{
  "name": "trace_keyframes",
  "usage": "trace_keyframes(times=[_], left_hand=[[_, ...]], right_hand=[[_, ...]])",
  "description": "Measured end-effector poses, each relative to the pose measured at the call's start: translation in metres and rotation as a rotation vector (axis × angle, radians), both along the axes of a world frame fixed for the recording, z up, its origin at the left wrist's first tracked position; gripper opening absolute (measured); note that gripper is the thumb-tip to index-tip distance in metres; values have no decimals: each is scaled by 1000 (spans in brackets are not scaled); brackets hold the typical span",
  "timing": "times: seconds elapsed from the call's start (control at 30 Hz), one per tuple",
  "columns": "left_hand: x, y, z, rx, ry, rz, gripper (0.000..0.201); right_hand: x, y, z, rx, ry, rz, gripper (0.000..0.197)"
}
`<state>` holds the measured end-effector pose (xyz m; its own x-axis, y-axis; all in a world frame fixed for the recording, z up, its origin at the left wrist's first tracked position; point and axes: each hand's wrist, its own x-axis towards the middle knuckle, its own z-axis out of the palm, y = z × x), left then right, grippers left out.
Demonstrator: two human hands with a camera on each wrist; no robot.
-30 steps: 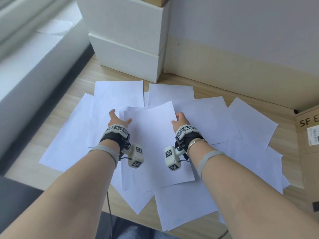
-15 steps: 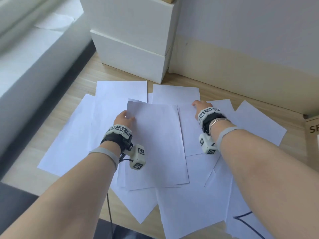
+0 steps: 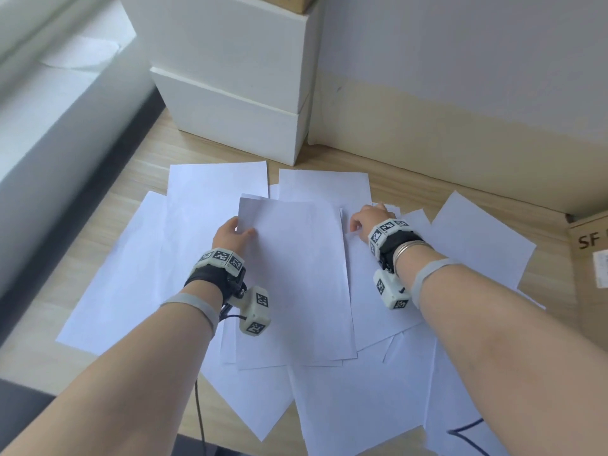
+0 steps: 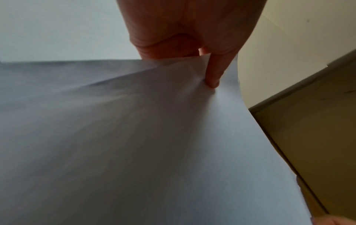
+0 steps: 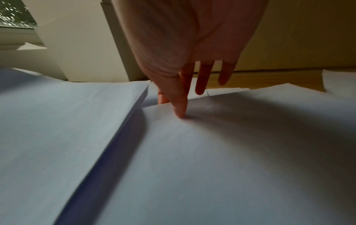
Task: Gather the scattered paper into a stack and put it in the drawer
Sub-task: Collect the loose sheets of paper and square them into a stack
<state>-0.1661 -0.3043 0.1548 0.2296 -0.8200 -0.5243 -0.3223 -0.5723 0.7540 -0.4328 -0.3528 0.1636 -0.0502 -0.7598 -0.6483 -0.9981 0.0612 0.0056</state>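
White paper (image 3: 296, 284) (pale wood table (image 3: 108, 205))

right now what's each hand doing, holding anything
Left hand: pinching the far left corner of the small stack of paper.
Right hand: thumb and a finger pinching the edge of a loose sheet.

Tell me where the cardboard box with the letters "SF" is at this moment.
In the head view, the cardboard box stands at the far right edge of the wooden desk, against the wall, just beyond the rightmost sheet.

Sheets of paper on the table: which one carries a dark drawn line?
The sheet at the near right edge, beside the right forearm. It bears a dark pen stroke; every other sheet in view looks blank white.
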Motion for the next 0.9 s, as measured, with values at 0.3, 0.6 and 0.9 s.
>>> trace_keyframes(times=[0.3, 0.6, 0.9], left_hand=[[-15, 7, -2, 42, -77, -110, 25], [-43, 18, 2, 72, -101, -271, 36], [-82, 19, -4, 32, -160, -398, 32]], right_hand=[[-10, 51, 5, 12, -117, -128, 36], [-98, 123, 22, -167, 15, -610, 52], [-181, 227, 8, 33, 218, -914, 58]])
